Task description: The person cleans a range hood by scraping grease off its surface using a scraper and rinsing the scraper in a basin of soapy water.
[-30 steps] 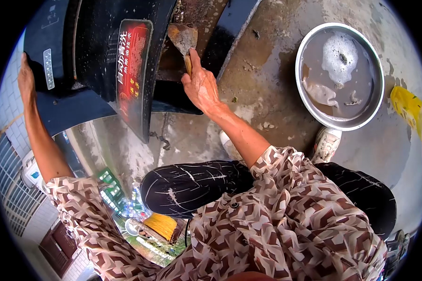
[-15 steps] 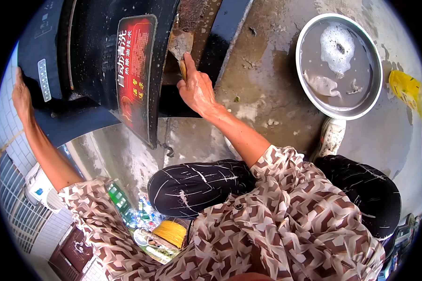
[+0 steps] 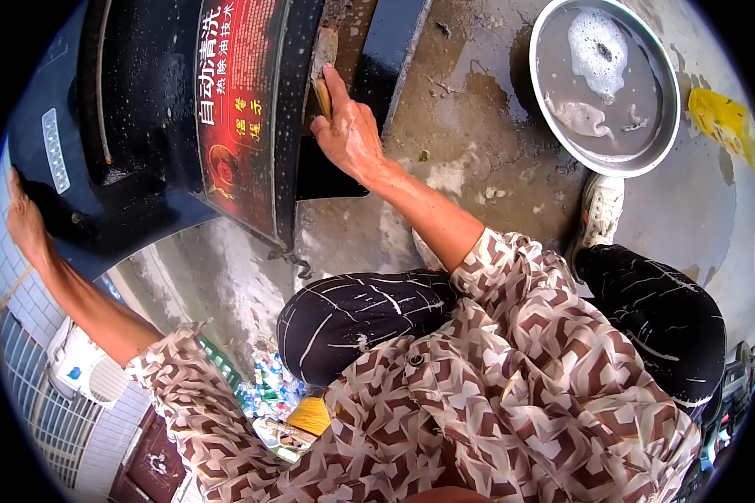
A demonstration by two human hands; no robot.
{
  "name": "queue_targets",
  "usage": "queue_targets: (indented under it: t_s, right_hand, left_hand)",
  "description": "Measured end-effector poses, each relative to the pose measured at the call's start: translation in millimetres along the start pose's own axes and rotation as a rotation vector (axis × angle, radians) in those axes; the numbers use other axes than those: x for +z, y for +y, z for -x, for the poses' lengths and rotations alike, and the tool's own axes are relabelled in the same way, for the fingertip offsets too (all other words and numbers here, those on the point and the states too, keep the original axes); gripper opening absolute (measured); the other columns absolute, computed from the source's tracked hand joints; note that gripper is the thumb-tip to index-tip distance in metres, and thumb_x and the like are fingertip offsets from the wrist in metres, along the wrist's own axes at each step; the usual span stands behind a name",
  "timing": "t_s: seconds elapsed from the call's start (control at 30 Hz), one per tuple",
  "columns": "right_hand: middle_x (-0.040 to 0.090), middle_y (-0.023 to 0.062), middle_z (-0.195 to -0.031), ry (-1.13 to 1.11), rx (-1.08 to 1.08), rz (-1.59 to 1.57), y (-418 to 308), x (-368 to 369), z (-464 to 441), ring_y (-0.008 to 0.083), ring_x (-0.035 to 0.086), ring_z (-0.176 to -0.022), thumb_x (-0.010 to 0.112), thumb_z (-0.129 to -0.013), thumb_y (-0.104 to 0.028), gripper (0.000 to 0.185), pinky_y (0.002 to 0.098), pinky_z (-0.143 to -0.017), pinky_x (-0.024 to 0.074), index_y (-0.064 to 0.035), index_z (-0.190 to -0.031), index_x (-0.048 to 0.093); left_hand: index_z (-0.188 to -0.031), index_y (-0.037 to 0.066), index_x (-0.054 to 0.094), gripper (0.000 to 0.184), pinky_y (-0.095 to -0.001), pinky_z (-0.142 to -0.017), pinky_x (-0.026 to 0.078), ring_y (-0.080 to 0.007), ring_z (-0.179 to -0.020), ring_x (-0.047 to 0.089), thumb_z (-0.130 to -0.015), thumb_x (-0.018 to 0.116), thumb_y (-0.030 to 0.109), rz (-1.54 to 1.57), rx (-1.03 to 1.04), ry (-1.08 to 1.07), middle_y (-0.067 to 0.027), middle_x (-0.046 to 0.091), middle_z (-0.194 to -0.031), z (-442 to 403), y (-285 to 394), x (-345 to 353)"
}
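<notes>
A black range hood [image 3: 147,151] with a red printed label [image 3: 235,109] stands tilted at the upper left. My left hand [image 3: 29,226] grips its far left edge, some fingers hidden behind the panel. In my right hand [image 3: 350,138] is a scraper [image 3: 323,54] with a wooden handle and a grimy flat blade. My index finger is stretched along it. The blade lies against the brown, greasy inner side of the hood, right of the label panel.
A round metal basin [image 3: 675,109] holds grey water, suds and a soaked cloth [image 3: 580,117]. Beside it lies a yellow plastic packet [image 3: 724,126]. Plastic bottles [image 3: 273,390] and a yellow-bristled brush [image 3: 310,415] are near my left knee. Wet concrete [image 3: 470,159] spreads under the hood.
The view has shifted, so the basin and hood sit higher in it. My right hand and the scraper have moved up along the hood's inner side; my left hand stays at the edge.
</notes>
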State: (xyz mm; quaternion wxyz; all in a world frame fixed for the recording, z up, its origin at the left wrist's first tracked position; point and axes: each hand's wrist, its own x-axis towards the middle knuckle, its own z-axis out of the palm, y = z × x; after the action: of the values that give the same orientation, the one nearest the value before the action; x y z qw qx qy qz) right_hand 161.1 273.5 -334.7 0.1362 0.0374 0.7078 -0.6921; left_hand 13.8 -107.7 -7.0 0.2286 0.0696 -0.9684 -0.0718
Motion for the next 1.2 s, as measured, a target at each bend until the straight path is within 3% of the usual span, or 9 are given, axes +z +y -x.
queue_targets:
  t_s: [0.1, 0.23, 0.43, 0.6, 0.8, 0.9, 1.03, 1.07, 1.2]
  right_hand:
    - [0.064, 0.0327, -0.090, 0.002, -0.090, 0.005, 8.5, 0.3, 15.6, 0.0509, 0.063, -0.088, 0.059, -0.078, -0.001, 0.075, 0.0516, -0.080, 0.0501, 0.0036, -0.145, 0.025]
    - [0.064, 0.0329, -0.091, 0.019, 0.040, 0.001, -4.8, 1.7, -15.5, 0.0507, 0.062, -0.090, 0.061, -0.078, -0.002, 0.075, 0.0517, -0.080, 0.0495, 0.0032, -0.145, 0.027]
    - [0.064, 0.0325, -0.090, 0.005, 0.019, 0.052, 12.1, 2.5, 13.1, 0.0505, 0.063, -0.087, 0.060, -0.077, -0.003, 0.080, 0.0519, -0.080, 0.0501, 0.0052, -0.147, 0.022]
    - [0.065, 0.0316, -0.086, 0.100, 0.000, 0.047, -2.7, 0.5, -33.7, 0.0502, 0.063, -0.086, 0.059, -0.079, -0.004, 0.074, 0.0526, -0.079, 0.0508, 0.0078, -0.143, 0.026]
    - [0.064, 0.0347, -0.088, 0.007, -0.039, 0.066, 16.4, -2.3, 5.4, 0.0503, 0.064, -0.087, 0.058, -0.078, -0.003, 0.074, 0.0530, -0.081, 0.0510, 0.0081, -0.144, 0.027]
    - [0.064, 0.0347, -0.088, 0.040, 0.052, 0.066, -12.9, -15.4, -45.8, 0.0507, 0.064, -0.088, 0.058, -0.078, -0.003, 0.069, 0.0534, -0.082, 0.0508, 0.0084, -0.141, 0.031]
    - [0.064, 0.0344, -0.090, 0.028, 0.009, 0.093, -7.8, -20.2, -20.3, 0.0507, 0.063, -0.088, 0.059, -0.078, -0.002, 0.071, 0.0536, -0.081, 0.0507, 0.0058, -0.142, 0.031]
    - [0.063, 0.0348, -0.100, -0.028, 0.019, 0.061, -1.2, -16.8, -4.1, 0.0499, 0.062, -0.097, 0.060, -0.078, -0.007, 0.074, 0.0492, -0.088, 0.0483, 0.0046, -0.144, 0.030]
    - [0.064, 0.0354, -0.091, -0.066, 0.061, 0.059, -1.1, -11.4, -9.4, 0.0515, 0.062, -0.091, 0.058, -0.079, -0.002, 0.072, 0.0532, -0.082, 0.0501, 0.0051, -0.144, 0.029]
  left_hand:
    - [-0.129, -0.002, 0.059, 0.053, -0.0244, -0.096, 0.041, -0.0133, -0.107, 0.058, -0.099, 0.056, 0.041, 0.014, 0.045, 0.012, -0.0100, 0.067, -0.120, -2.9, 6.3, 1.4]
    - [-0.129, -0.002, 0.059, 0.051, -0.0242, -0.097, 0.041, -0.0134, -0.109, 0.058, -0.100, 0.055, 0.040, 0.028, -0.059, -0.046, -0.0103, 0.067, -0.121, -12.4, -15.9, 1.3]
    - [-0.118, -0.004, 0.066, 0.058, -0.0247, -0.083, 0.045, -0.0105, -0.088, 0.056, -0.094, 0.061, 0.049, -0.046, -0.078, 0.027, -0.0077, 0.068, -0.098, -5.4, -1.2, 8.7]
    - [-0.112, -0.003, 0.068, 0.060, -0.0303, -0.077, 0.045, -0.0152, -0.079, 0.052, -0.093, 0.060, 0.053, -0.099, -0.034, 0.020, -0.0091, 0.064, -0.082, -7.5, -16.3, 2.8]
    - [-0.123, 0.003, 0.064, 0.054, -0.0274, -0.086, 0.044, -0.0130, -0.089, 0.054, -0.096, 0.057, 0.050, -0.088, 0.111, 0.060, -0.0092, 0.068, -0.099, -11.8, -25.6, 6.3]
    - [-0.129, 0.010, 0.062, 0.045, -0.0263, -0.088, 0.044, -0.0115, -0.092, 0.054, -0.099, 0.053, 0.043, -0.144, 0.248, 0.029, -0.0079, 0.068, -0.105, -23.4, -45.9, 1.9]
    - [-0.133, 0.016, 0.059, 0.037, -0.0249, -0.087, 0.044, -0.0097, -0.091, 0.054, -0.102, 0.048, 0.031, -0.286, 0.191, 0.033, -0.0062, 0.069, -0.104, -22.9, -45.3, -7.7]
    - [-0.134, 0.016, 0.058, 0.036, -0.0246, -0.087, 0.043, -0.0094, -0.091, 0.054, -0.102, 0.047, 0.030, -0.255, 0.229, 0.032, -0.0063, 0.069, -0.104, -27.8, -59.6, -5.1]
    - [-0.135, 0.017, 0.057, 0.036, -0.0240, -0.087, 0.043, -0.0092, -0.091, 0.054, -0.102, 0.046, 0.025, -0.278, 0.376, 0.031, -0.0076, 0.069, -0.105, -35.8, -77.8, -2.2]
